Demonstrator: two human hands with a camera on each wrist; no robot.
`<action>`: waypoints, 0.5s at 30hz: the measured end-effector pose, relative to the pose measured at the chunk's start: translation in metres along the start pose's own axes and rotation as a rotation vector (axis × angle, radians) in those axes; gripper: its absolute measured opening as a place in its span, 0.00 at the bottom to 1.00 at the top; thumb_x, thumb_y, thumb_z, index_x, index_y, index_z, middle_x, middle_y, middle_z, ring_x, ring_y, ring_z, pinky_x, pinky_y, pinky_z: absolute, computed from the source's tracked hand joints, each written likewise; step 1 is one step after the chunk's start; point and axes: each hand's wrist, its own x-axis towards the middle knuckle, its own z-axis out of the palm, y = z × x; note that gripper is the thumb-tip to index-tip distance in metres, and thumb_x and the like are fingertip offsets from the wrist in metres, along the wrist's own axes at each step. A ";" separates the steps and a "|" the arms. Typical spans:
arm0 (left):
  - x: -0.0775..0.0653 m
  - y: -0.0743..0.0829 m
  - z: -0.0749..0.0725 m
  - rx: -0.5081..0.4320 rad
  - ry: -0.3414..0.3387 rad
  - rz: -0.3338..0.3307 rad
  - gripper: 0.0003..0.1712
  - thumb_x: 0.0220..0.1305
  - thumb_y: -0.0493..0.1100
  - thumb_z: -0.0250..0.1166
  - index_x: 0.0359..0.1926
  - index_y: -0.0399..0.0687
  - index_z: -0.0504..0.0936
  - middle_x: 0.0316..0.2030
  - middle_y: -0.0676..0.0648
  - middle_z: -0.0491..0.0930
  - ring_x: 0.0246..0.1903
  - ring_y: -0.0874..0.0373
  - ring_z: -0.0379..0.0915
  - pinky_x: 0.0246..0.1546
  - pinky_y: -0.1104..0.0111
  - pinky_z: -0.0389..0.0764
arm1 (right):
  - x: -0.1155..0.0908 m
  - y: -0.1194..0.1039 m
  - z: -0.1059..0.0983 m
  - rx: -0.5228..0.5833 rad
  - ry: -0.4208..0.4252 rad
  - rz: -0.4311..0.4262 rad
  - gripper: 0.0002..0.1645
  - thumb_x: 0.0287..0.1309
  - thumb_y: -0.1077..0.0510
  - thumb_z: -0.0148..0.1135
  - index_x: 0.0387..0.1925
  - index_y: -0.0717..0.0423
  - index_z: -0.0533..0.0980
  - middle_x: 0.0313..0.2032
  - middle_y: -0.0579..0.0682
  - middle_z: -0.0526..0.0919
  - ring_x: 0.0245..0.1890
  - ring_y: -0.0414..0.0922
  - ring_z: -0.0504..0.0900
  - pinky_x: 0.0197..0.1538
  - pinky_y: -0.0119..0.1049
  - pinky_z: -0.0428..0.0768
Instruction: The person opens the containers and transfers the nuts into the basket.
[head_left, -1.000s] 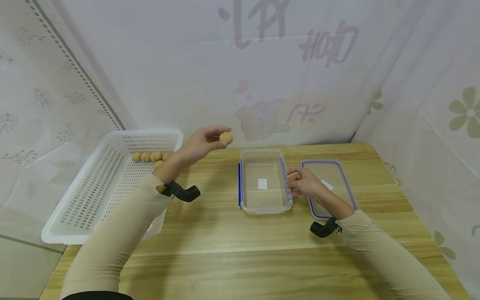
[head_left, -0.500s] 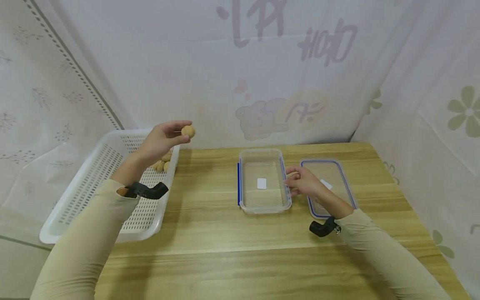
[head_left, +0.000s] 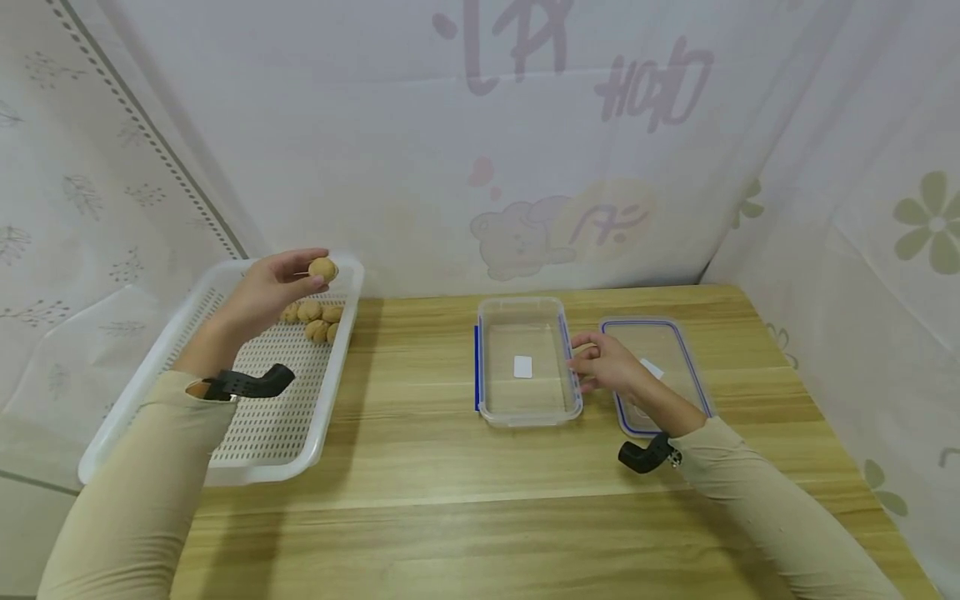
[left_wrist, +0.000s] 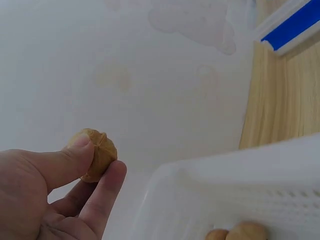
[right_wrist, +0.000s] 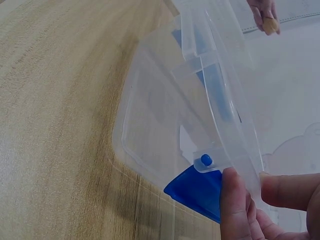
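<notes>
My left hand [head_left: 266, 292] pinches a walnut [head_left: 322, 269] between thumb and fingertips, above the far end of a white perforated basket [head_left: 326, 392]. Several more walnuts [head_left: 318, 321] lie inside that basket, partly behind the hand. In the left wrist view, the thumb presses one side of the held walnut [left_wrist: 100, 155]. At the middle of the table, my right hand [head_left: 607, 362] grips the right rim of a clear plastic food container [head_left: 525, 408]. Close up in the right wrist view, its thumb and fingers lie on either side of the rim beside a blue latch [right_wrist: 197, 192].
A clear lid [head_left: 678, 350] with a blue seal lies right of the container, partly beneath the right hand and wrist. Bare wood of the table [head_left: 420, 467] shows between basket and container. A printed white curtain [head_left: 420, 150] hangs along the back and sides.
Holding the walnut, my left hand has moved left, from between basket and container to over the basket. The right hand and the container have stayed put.
</notes>
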 end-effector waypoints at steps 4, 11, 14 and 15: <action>-0.003 -0.010 -0.009 0.049 -0.007 -0.035 0.34 0.77 0.48 0.59 0.77 0.43 0.62 0.58 0.49 0.74 0.47 0.71 0.78 0.50 0.80 0.75 | 0.000 -0.003 0.000 -0.001 0.002 0.004 0.27 0.71 0.68 0.58 0.66 0.70 0.61 0.42 0.59 0.78 0.35 0.43 0.79 0.36 0.36 0.87; -0.005 -0.025 -0.019 0.062 -0.028 -0.073 0.33 0.79 0.46 0.57 0.77 0.40 0.59 0.58 0.48 0.75 0.47 0.72 0.78 0.49 0.81 0.75 | -0.002 -0.003 0.000 -0.009 0.010 0.009 0.28 0.71 0.68 0.58 0.66 0.70 0.61 0.40 0.55 0.78 0.35 0.43 0.80 0.39 0.39 0.88; -0.005 -0.032 -0.022 0.052 -0.048 -0.087 0.33 0.80 0.44 0.54 0.78 0.37 0.57 0.62 0.41 0.72 0.47 0.73 0.77 0.50 0.81 0.74 | -0.002 -0.003 -0.001 -0.014 0.008 0.007 0.28 0.71 0.68 0.58 0.66 0.71 0.61 0.40 0.55 0.78 0.35 0.43 0.80 0.40 0.40 0.88; -0.005 -0.034 -0.022 0.053 -0.051 -0.086 0.33 0.80 0.43 0.54 0.77 0.36 0.57 0.63 0.39 0.71 0.46 0.74 0.77 0.50 0.81 0.73 | -0.002 -0.003 -0.001 -0.015 0.008 0.006 0.27 0.71 0.68 0.58 0.66 0.71 0.61 0.40 0.55 0.78 0.35 0.44 0.80 0.40 0.40 0.88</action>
